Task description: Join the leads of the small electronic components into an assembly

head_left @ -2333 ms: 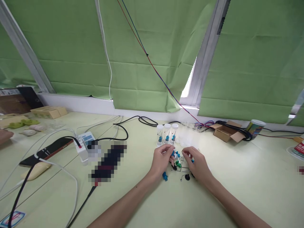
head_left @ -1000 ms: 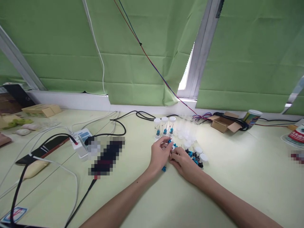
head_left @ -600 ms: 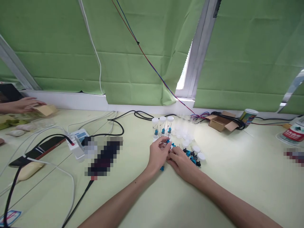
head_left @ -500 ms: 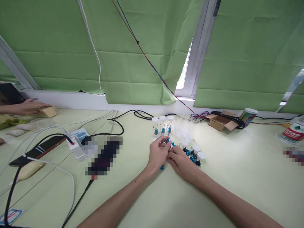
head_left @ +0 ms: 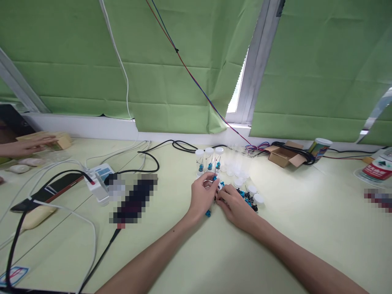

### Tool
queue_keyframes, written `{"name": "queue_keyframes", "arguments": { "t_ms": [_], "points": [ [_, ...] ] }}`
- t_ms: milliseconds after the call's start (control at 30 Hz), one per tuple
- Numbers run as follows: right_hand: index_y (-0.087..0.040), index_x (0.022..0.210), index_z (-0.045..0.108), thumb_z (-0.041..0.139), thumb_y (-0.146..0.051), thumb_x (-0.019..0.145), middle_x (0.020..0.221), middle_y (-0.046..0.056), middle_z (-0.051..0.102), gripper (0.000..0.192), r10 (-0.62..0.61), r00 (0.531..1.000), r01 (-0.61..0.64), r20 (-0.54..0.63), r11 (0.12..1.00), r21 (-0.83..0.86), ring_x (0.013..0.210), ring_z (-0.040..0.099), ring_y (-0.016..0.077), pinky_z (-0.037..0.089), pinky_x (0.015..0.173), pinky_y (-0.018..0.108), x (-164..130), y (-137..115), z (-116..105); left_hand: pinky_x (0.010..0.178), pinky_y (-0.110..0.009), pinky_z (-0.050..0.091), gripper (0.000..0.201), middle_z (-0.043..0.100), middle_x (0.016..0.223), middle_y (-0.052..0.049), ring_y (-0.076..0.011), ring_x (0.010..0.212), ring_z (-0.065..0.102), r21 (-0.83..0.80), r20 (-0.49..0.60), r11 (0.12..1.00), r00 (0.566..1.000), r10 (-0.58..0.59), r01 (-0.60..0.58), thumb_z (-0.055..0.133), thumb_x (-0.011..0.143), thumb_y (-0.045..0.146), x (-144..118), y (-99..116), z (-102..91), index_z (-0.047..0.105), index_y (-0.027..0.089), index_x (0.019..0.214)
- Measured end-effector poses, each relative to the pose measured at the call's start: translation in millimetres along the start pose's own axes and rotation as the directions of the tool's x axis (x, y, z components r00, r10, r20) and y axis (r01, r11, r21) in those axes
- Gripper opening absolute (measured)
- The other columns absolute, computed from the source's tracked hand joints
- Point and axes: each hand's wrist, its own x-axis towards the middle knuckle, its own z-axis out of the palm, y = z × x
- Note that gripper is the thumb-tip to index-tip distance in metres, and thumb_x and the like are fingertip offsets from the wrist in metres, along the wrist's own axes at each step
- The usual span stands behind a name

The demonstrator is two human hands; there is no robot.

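Between the capped vials [head_left: 209, 160] and loose parts [head_left: 248, 199], my left hand [head_left: 201, 195] pinches a vial [head_left: 218, 186]; my right hand [head_left: 234, 206] grips a part I can't make out against it. Feeding it slowly should work best.

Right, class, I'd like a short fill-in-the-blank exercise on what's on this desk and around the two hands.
1. The capped tubes standing behind the hands number ____.
2. The blinds over the window are ____ in colour.
3. The left hand and right hand meet over small parts that are mostly ____ and black.
4. The open box at the back right holds black ____.

Missing words: three; green; blue; cables
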Motion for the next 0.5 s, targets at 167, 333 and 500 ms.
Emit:
{"name": "queue_keyframes", "arguments": {
  "t_ms": [167,333,500],
  "points": [
    [-0.019,0.095,0.059,0.047,-0.009,0.093,0.096,0.009,0.055,0.016,-0.013,1.000,0.013,-0.004,0.999,0.030,0.092,0.053,0.0230,0.050,0.082,0.040,-0.6,-1.7,-2.8,0.056,-0.025,0.048,0.026,0.062,0.069,-0.001,-0.0114,0.053,0.056,-0.002,-0.008,1.000,1.000,0.013,-0.013,0.065,0.079,0.039,0.0,0.3,-0.5,0.066,0.018,0.096],
    [-0.019,0.093,0.062,0.051,-0.010,0.092,0.096,0.009,0.054,0.014,-0.020,1.000,0.020,-0.004,1.000,0.000,0.092,0.054,0.0228,0.051,0.081,0.039,-0.8,-2.4,1.1,0.054,-0.025,0.047,0.025,0.062,0.065,0.000,-0.0120,0.051,0.055,0.001,-0.017,1.000,1.000,0.012,-0.012,0.065,0.078,0.039,-0.2,-0.1,-0.4,0.066,0.019,0.093],
    [-0.019,0.089,0.062,0.055,-0.010,0.091,0.095,0.008,0.056,0.011,-0.030,1.000,0.029,-0.011,0.999,-0.036,0.091,0.055,0.0232,0.052,0.079,0.039,0.2,-1.2,6.0,0.054,-0.026,0.048,0.025,0.062,0.066,0.000,-0.0122,0.052,0.055,0.007,-0.005,1.000,1.000,-0.001,0.001,0.066,0.078,0.039,-0.7,-2.4,0.5,0.066,0.020,0.095]
  ]
}}
